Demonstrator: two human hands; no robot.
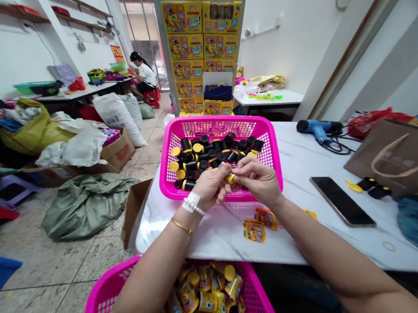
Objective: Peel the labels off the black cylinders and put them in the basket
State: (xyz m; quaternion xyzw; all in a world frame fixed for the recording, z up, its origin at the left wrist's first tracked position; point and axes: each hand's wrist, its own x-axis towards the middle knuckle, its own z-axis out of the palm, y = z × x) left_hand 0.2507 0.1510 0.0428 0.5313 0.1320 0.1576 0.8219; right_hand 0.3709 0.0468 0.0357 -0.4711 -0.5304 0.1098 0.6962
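Observation:
Both hands meet in front of the pink basket [215, 121], at its near rim. My left hand [212, 183] is closed around a small container with a yellow printed wrapper [229, 178]. The fingers of my right hand [259, 176] pinch the same piece from the right. Inside the basket lie several black containers [191, 166] with yellow lids. Flat yellow and red printed wrappers [254, 230] rest on the white table [218, 245] below my right wrist. A lower pink basket [258, 290] near my body holds several containers dressed in yellow printed wrappers [188, 298].
On the table's right are a phone [342, 201], a blue heat gun [320, 129] with a cord, and a brown paper bag [398, 151]. Stacked yellow boxes [186, 47] stand behind. Sacks [117, 119] and a green bag [87, 204] lie on the left floor. A person [144, 73] sits far back.

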